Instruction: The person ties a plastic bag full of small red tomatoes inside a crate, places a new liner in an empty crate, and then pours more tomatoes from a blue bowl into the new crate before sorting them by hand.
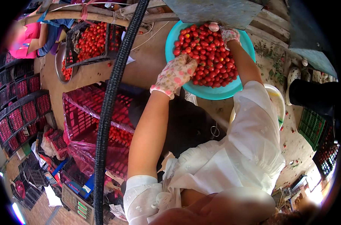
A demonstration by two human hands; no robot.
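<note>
A turquoise basin (215, 92) full of small red oval cherry tomatoes (211, 63) lies in front of me. I wear pale gloves with a pink floral pattern. My left hand (176, 73) is at the basin's left side, its fingers bent down and drawn together at the tomatoes; whatever is in them is hidden. At the far right of the basin is my right hand (230, 35), beside a grey metal sheet (215, 11) that overhangs the far rim. Its fingers show only in part. A pale pink round object (213, 26) sits on the tomatoes near it.
A crate lined with pink plastic (78, 101) stands left of my legs, with tomatoes inside. Farther left are another tomato crate (91, 41), a metal bowl (61, 62), stacked crates (22, 105) and a person in pink (27, 41). A black braided cord (112, 97) crosses the view.
</note>
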